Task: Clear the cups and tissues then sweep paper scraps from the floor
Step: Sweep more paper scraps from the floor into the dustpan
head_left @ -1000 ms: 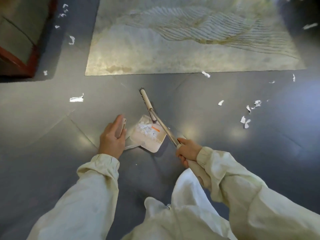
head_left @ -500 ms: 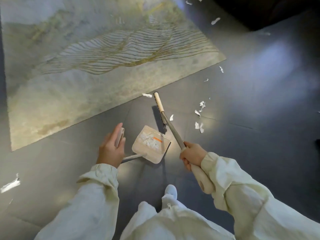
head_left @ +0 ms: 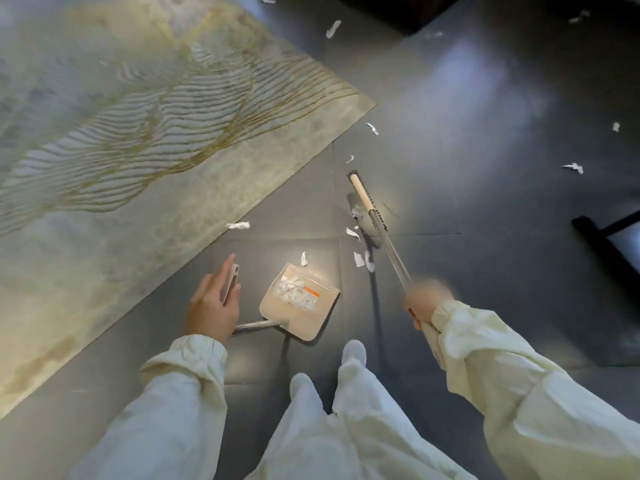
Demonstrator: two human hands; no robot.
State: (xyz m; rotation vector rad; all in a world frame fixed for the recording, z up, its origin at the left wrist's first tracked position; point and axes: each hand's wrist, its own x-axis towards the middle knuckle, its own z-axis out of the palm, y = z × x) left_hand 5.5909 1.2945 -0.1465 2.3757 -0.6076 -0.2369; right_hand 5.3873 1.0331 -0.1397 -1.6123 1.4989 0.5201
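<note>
Scraps (head_left: pixel 360 259) lie on the floor (head_left: pixel 485 258) between broom (head_left: pixel 369 207) and pan (head_left: pixel 299 301), so we're mid-sweep. Left hand (head_left: pixel 213 303) holds the pan's handle, right hand (head_left: pixel 427 301) grips the broom. Next, I'd guess: drag them into the pan.

Pale wave-patterned rug (head_left: pixel 138 133) at left, black bar (head_left: pixel 599 244) at right

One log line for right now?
left hand: holds dustpan handle | right hand: grips broom | dustpan: scraps inside | floor: loose scraps
</note>
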